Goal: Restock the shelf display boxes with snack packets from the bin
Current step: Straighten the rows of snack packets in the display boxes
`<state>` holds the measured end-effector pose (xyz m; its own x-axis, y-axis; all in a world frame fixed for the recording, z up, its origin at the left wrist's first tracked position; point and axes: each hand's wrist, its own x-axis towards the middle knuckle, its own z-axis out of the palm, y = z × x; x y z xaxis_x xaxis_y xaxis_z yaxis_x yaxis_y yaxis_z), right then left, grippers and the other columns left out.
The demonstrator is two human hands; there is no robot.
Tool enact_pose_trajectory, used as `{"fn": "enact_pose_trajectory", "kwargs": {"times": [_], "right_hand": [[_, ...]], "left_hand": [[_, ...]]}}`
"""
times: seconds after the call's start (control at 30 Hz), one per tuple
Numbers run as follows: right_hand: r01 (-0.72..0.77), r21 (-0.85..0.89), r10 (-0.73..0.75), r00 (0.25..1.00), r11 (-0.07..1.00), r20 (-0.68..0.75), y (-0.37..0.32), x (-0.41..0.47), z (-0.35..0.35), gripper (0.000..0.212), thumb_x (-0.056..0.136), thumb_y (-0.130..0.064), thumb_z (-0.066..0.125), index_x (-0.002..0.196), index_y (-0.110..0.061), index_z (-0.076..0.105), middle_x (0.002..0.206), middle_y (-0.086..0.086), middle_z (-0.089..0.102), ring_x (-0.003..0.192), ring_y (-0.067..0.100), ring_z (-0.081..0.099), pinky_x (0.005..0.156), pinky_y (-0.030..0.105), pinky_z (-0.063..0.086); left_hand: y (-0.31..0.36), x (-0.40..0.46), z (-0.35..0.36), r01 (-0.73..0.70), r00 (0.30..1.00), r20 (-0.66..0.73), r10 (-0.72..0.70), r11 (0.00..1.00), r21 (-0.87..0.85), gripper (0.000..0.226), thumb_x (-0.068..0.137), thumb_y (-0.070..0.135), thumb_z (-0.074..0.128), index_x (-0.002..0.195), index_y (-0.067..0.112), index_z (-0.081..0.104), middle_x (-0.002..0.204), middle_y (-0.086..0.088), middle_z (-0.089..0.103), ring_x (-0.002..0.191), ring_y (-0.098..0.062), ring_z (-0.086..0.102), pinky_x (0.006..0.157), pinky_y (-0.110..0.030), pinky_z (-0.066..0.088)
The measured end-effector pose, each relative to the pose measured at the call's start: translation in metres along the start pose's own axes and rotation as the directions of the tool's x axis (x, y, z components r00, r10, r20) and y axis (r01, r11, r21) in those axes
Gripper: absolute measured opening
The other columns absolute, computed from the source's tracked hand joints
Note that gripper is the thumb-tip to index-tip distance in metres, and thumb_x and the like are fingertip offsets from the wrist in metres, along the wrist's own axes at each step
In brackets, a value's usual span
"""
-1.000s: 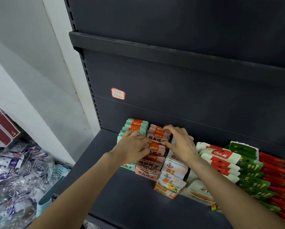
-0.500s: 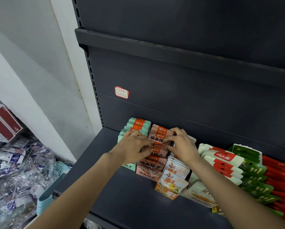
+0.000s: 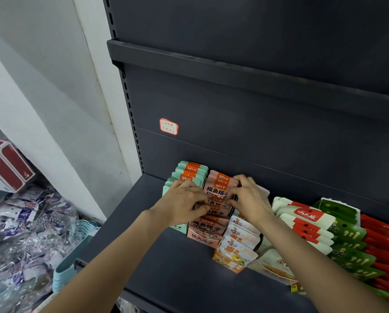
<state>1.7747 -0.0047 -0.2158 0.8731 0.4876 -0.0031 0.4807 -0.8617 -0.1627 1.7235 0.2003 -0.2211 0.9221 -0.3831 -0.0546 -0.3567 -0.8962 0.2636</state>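
A pink display box [image 3: 201,237] on the dark shelf [image 3: 166,267] holds a row of pink snack packets [image 3: 219,188] with orange tops. My left hand [image 3: 182,203] grips the left side of that row, its fingers curled onto the packets. On the right side, my right hand [image 3: 249,198] pinches the same row with its fingertips. Mint-green packets [image 3: 190,173] stand in a box just left of it. An orange box [image 3: 230,262] of white packets sits in front on the right.
White-and-red packets [image 3: 304,219], green packets [image 3: 349,233] and red packets [image 3: 383,240] fill the shelf's right side. A pale blue bin [image 3: 76,251] stands low at the left beside clear-wrapped packets [image 3: 24,233]. A red-and-white carton [image 3: 5,164] lies far left. A price label [image 3: 168,126] is stuck on the back panel.
Both hands have slid slightly forward along the pink packet row, squeezing it together. The view has shifted a little to the left.
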Motion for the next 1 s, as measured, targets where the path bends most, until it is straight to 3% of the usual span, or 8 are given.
{"fn": "enact_pose_trajectory", "kwargs": {"times": [0.27, 0.37, 0.5, 0.6, 0.73, 0.8, 0.87, 1.0], "right_hand": [[0.014, -0.075, -0.012, 0.999, 0.997, 0.036, -0.003, 0.002, 0.001, 0.023, 0.092, -0.025, 0.057, 0.113, -0.018, 0.062, 0.136, -0.005, 0.032, 0.122, 0.014, 0.030, 0.090, 0.029, 0.045], [0.030, -0.053, -0.028, 0.999, 0.998, 0.032, -0.002, 0.002, -0.001, 0.021, 0.094, -0.026, 0.052, 0.112, -0.018, 0.060, 0.135, -0.006, 0.036, 0.120, 0.013, 0.033, 0.087, 0.031, 0.047], [-0.019, 0.051, 0.022, 0.999, 0.998, -0.040, 0.001, 0.002, -0.014, 0.014, 0.097, -0.034, 0.044, 0.101, -0.022, 0.050, 0.110, -0.006, 0.057, 0.098, 0.012, 0.053, 0.077, 0.035, 0.049], [-0.048, 0.051, 0.051, 0.997, 0.998, -0.061, -0.001, 0.000, -0.017, 0.017, 0.099, -0.035, 0.040, 0.105, -0.021, 0.047, 0.099, -0.003, 0.060, 0.085, 0.014, 0.059, 0.070, 0.033, 0.049], [-0.041, 0.075, 0.044, 0.999, 0.996, -0.033, -0.003, 0.000, -0.014, 0.009, 0.096, -0.032, 0.049, 0.096, -0.023, 0.051, 0.107, -0.007, 0.057, 0.098, 0.012, 0.055, 0.080, 0.036, 0.050], [-0.032, 0.075, 0.033, 0.999, 0.997, -0.012, -0.002, 0.001, -0.013, 0.007, 0.093, -0.031, 0.054, 0.089, -0.025, 0.052, 0.110, -0.008, 0.055, 0.103, 0.010, 0.051, 0.083, 0.036, 0.049], [-0.032, 0.065, 0.033, 0.999, 0.997, -0.014, -0.001, 0.001, -0.012, 0.008, 0.094, -0.031, 0.054, 0.091, -0.023, 0.054, 0.112, -0.008, 0.054, 0.104, 0.010, 0.050, 0.083, 0.035, 0.049], [-0.001, 0.005, 0.001, 0.999, 1.000, -0.054, -0.005, -0.003, -0.011, 0.016, 0.099, -0.029, 0.043, 0.102, -0.016, 0.052, 0.111, -0.002, 0.058, 0.101, 0.014, 0.054, 0.078, 0.031, 0.048]], "left_hand": [[0.001, 0.000, 0.001, 0.005, 1.000, -0.029, -0.006, 1.000, -0.008, 0.062, 0.082, 0.061, 0.015, 0.112, 0.033, 0.060, 0.119, 0.017, 0.059, 0.111, -0.009, 0.040, 0.095, -0.028, 0.018], [0.003, -0.002, 0.001, 0.013, 0.999, -0.040, -0.013, 1.000, -0.005, 0.067, 0.080, 0.060, 0.012, 0.117, 0.031, 0.060, 0.132, 0.015, 0.051, 0.117, -0.009, 0.039, 0.099, -0.029, 0.020], [0.003, -0.006, 0.005, 0.004, 0.992, -0.125, -0.008, 1.000, -0.025, 0.063, 0.081, 0.056, 0.016, 0.112, 0.031, 0.064, 0.152, 0.015, 0.025, 0.125, -0.011, 0.037, 0.103, -0.034, 0.024], [0.004, -0.006, 0.006, 0.012, 0.990, -0.141, -0.016, 0.999, -0.032, 0.061, 0.082, 0.055, 0.016, 0.117, 0.033, 0.062, 0.155, 0.012, 0.018, 0.131, -0.010, 0.033, 0.105, -0.034, 0.023], [0.006, -0.005, 0.004, 0.021, 0.992, -0.128, -0.025, 0.999, -0.030, 0.062, 0.084, 0.056, 0.016, 0.115, 0.030, 0.063, 0.152, 0.012, 0.025, 0.126, -0.012, 0.037, 0.105, -0.033, 0.023], [0.006, -0.002, 0.003, 0.036, 0.994, -0.102, -0.038, 0.999, -0.016, 0.050, 0.091, 0.050, 0.026, 0.117, 0.028, 0.062, 0.150, 0.012, 0.029, 0.127, -0.012, 0.036, 0.105, -0.032, 0.022], [0.006, 0.001, 0.002, 0.047, 0.995, -0.089, -0.048, 0.999, -0.017, 0.037, 0.095, 0.042, 0.037, 0.122, 0.028, 0.059, 0.150, 0.012, 0.030, 0.130, -0.012, 0.034, 0.107, -0.032, 0.020], [0.007, -0.001, -0.001, 0.050, 0.994, -0.092, -0.054, 0.998, -0.047, 0.035, 0.095, 0.038, 0.042, 0.123, 0.028, 0.059, 0.151, 0.011, 0.028, 0.131, -0.012, 0.034, 0.108, -0.033, 0.020]]}}
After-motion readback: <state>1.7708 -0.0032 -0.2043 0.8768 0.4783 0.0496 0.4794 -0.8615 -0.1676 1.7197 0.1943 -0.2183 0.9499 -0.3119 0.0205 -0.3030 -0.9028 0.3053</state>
